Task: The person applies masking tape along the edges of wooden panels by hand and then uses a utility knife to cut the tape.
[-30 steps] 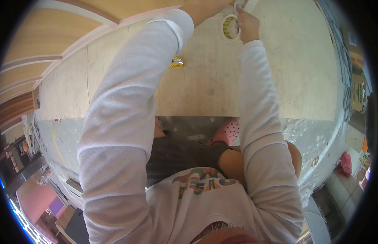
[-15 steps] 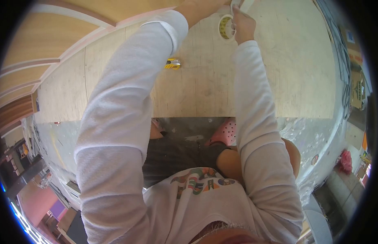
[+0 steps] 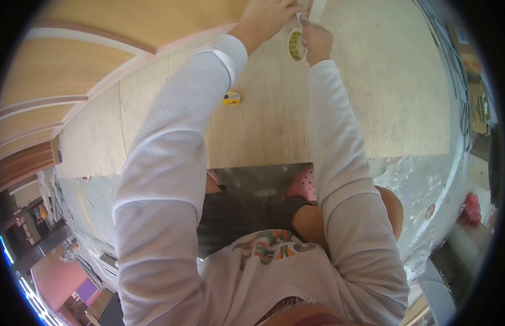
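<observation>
At the top of the head view, my left hand (image 3: 267,20) stretches its fingers toward a narrow pale strip (image 3: 316,11), the fingertips at or near its end. Just right of it, my right hand (image 3: 319,42) is closed, thumb up, on a roll of tape (image 3: 295,45) with a yellow printed inner ring. The roll hangs on the left side of that hand, a short whitish length running up from it between the hands. A small yellow and grey tool, perhaps a utility knife (image 3: 232,98), lies on the plywood sheet (image 3: 263,130) below my left hand.
A wooden panel with pale ribs (image 3: 78,60) borders the plywood at upper left. Grey floor (image 3: 404,190) with whitish patches shows past its near edge, with a pink perforated shoe (image 3: 302,183). At right stand cardboard boxes (image 3: 479,111) and a red bag (image 3: 471,210).
The view has shifted slightly, so the plywood and the yellow tool sit lower. More of my left hand shows now. My right hand still holds the tape roll, a little further left.
</observation>
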Action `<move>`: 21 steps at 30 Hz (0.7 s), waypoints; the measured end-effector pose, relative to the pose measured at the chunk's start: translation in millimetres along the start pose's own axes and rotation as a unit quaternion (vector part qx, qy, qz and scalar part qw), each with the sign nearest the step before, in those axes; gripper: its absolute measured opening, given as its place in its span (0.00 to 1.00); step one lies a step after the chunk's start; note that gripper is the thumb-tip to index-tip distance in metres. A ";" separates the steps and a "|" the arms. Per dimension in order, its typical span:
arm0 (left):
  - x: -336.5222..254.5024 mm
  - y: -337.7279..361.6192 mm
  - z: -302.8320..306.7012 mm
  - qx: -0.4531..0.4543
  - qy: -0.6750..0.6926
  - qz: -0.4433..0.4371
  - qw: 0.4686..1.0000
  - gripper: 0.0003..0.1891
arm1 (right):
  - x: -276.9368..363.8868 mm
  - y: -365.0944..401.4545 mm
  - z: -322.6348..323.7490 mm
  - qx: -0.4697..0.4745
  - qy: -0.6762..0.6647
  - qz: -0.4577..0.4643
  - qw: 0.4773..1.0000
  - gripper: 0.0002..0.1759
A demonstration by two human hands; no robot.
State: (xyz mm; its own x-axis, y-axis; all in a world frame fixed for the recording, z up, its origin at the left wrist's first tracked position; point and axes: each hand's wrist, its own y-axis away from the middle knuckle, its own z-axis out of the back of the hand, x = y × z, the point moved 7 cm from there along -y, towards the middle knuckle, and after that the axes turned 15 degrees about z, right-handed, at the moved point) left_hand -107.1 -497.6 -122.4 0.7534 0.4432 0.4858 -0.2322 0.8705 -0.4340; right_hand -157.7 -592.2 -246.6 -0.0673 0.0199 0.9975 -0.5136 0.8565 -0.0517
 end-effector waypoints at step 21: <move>-5.8 15.1 -29.4 0.070 0.014 -0.028 0.997 0.23 | 23.5 17.5 -6.6 0.021 -0.052 -0.051 0.997 0.15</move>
State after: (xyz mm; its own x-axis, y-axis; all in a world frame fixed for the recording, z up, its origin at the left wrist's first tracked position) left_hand -96.9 -493.3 -154.1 0.7837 0.3886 0.4846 -0.2710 0.9159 -0.2962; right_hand -162.6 -573.4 -223.7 -0.1009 -0.1217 0.9874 -0.5576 0.8289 0.0451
